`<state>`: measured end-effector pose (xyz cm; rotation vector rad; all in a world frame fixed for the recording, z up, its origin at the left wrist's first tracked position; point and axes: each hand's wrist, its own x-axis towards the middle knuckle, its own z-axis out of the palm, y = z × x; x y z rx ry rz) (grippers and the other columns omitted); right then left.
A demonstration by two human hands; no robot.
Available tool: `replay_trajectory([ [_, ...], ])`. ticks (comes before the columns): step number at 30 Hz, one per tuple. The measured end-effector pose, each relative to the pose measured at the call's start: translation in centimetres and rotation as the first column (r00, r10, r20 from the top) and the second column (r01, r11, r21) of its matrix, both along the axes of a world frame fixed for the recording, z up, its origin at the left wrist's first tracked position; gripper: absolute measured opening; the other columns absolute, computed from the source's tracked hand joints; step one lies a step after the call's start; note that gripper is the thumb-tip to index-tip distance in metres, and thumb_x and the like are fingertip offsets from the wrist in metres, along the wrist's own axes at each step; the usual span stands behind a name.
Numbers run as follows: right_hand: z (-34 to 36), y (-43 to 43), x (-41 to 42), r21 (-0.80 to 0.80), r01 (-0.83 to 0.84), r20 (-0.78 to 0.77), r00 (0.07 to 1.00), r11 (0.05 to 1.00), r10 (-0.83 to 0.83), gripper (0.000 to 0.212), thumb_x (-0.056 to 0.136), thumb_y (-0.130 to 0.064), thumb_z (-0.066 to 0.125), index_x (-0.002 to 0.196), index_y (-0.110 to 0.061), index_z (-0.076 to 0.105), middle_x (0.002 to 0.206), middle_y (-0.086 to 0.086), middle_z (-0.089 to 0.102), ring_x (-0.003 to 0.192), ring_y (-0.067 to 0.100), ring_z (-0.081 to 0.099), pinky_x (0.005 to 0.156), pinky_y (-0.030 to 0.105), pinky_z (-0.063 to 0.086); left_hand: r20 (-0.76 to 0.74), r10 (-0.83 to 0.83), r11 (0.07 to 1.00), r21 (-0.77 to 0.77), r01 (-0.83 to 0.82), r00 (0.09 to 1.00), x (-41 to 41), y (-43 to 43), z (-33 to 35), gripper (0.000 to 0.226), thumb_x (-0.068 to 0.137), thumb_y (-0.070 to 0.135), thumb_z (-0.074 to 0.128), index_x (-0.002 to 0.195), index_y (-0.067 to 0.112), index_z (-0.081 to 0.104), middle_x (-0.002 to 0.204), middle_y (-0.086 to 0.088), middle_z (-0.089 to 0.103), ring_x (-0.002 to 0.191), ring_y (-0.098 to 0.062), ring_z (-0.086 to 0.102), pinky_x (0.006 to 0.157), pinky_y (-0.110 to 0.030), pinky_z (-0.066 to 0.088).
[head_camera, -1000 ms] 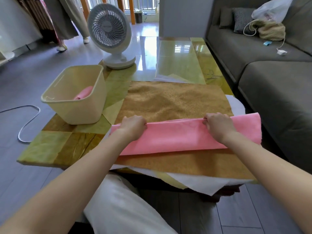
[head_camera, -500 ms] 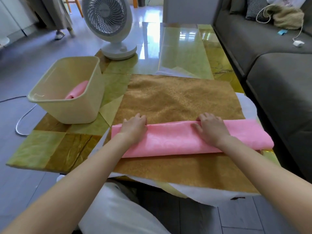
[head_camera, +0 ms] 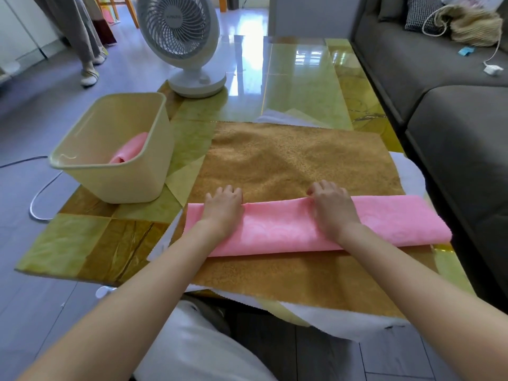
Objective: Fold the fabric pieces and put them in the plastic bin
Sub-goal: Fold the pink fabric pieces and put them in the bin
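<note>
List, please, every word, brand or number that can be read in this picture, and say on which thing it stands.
Small grey brand word at the grille centre of the white round table fan: too blurred to read.
Cream plastic bin, pink folded fabric, brown fabric sheet: no text visible.
</note>
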<state>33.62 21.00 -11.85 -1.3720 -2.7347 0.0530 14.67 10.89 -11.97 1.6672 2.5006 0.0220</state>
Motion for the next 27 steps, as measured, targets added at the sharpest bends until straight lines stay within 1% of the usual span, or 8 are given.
replay_trajectory([
  [3, 0.4, -2.6, -1.5, -0.079, -0.17, -0.091, 0.982, 0.982, 0.163, 0.035, 0.09, -0.001, 0.041, 0.122, -0.011, 0.052, 0.124, 0.006, 0.055, 0.115, 0.024, 0.05, 0.095, 0.032, 0.04, -0.017, 0.012, 1.0, 0.021, -0.012, 1.0, 0.0, 0.2, -0.3, 0.021, 0.097, 0.022, 0.04, 0.113, 0.014, 0.051, 0.118, -0.005, 0.052, 0.113, -0.025, 0.047, 0.099, -0.042, 0.037],
  [6, 0.5, -5.6, -3.2, -0.247, -0.307, -0.165, 0.948, 0.919, 0.272, 0.04, 0.096, -0.015, 0.042, 0.136, -0.012, 0.044, 0.144, 0.004, 0.042, 0.132, 0.021, 0.039, 0.105, 0.032, 0.035, -0.008, 0.023, 0.995, 0.096, -0.022, 1.0, 0.0, -0.1, -0.5, 0.022, 0.093, 0.006, 0.04, 0.111, 0.015, 0.05, 0.118, -0.005, 0.052, 0.111, -0.024, 0.048, 0.094, -0.039, 0.037],
  [8, 0.0, -6.7, -4.1, -0.272, -0.331, -0.131, 0.943, 0.903, 0.306, 0.044, 0.098, -0.025, 0.041, 0.14, -0.013, 0.038, 0.151, 0.004, 0.032, 0.139, 0.02, 0.03, 0.111, 0.032, 0.028, -0.012, 0.008, 0.986, 0.165, -0.006, 1.0, 0.0, -0.7, -0.4, 0.029, 0.09, -0.002, 0.042, 0.112, 0.015, 0.05, 0.118, -0.005, 0.05, 0.111, -0.024, 0.047, 0.093, -0.036, 0.036],
  [12, -0.8, -7.3, -5.1, -0.313, -0.272, -0.024, 0.96, 0.91, 0.279, 0.056, 0.096, -0.042, 0.041, 0.144, -0.014, 0.031, 0.155, 0.006, 0.022, 0.144, 0.022, 0.017, 0.116, 0.037, 0.019, -0.025, 0.057, 0.967, 0.251, -0.049, 0.998, -0.4, -3.3, 0.0, 0.026, 0.09, 0.002, 0.044, 0.111, 0.014, 0.054, 0.116, -0.005, 0.049, 0.109, -0.023, 0.046, 0.093, -0.032, 0.035],
  [15, -1.2, -7.8, -5.6, -0.307, -0.229, 0.043, 0.966, 0.924, 0.254, 0.066, 0.093, -0.053, 0.04, 0.147, -0.018, 0.024, 0.157, 0.006, 0.016, 0.145, 0.025, 0.012, 0.117, 0.043, 0.018, 0.002, 0.129, 0.979, 0.162, -0.127, 0.992, -0.9, -6.0, -0.3, 0.028, 0.091, 0.015, 0.046, 0.118, 0.013, 0.05, 0.121, -0.009, 0.047, 0.115, -0.025, 0.044, 0.098, -0.034, 0.035],
  [22, -1.4, -8.8, -6.2, -0.299, -0.172, 0.118, 0.969, 0.939, 0.216, 0.069, 0.093, -0.055, 0.036, 0.149, -0.021, 0.014, 0.159, 0.009, 0.006, 0.146, 0.029, 0.005, 0.116, 0.051, 0.013, 0.186, 0.309, 0.943, 0.072, -0.326, 0.933, -1.3, -9.8, -1.1, 0.058, 0.09, 0.032, 0.055, 0.137, 0.005, 0.031, 0.133, -0.019, 0.037, 0.12, -0.034, 0.04, 0.101, -0.038, 0.035],
  [25, -1.3, -9.0, -6.3, -0.303, -0.162, 0.133, 0.969, 0.939, 0.21, 0.068, 0.094, -0.055, 0.035, 0.149, -0.021, 0.013, 0.159, 0.009, 0.004, 0.146, 0.028, 0.003, 0.116, 0.052, 0.012, 0.351, 0.337, 0.92, 0.074, -0.385, 0.874, -1.5, -10.1, -0.7, 0.074, 0.09, 0.029, 0.058, 0.145, 0.001, 0.017, 0.141, -0.021, 0.029, 0.124, -0.034, 0.044, 0.099, -0.035, 0.039],
  [27, -1.2, -9.1, -6.3, -0.306, -0.157, 0.134, 0.969, 0.939, 0.205, 0.067, 0.095, -0.054, 0.034, 0.15, -0.021, 0.013, 0.159, 0.008, 0.003, 0.146, 0.028, 0.002, 0.116, 0.052, 0.012, 0.4, 0.366, 0.904, 0.061, -0.422, 0.841, -1.5, -10.0, -0.4, 0.077, 0.089, 0.029, 0.059, 0.145, 0.0, 0.016, 0.14, -0.02, 0.037, 0.122, -0.031, 0.048, 0.093, -0.034, 0.043],
])
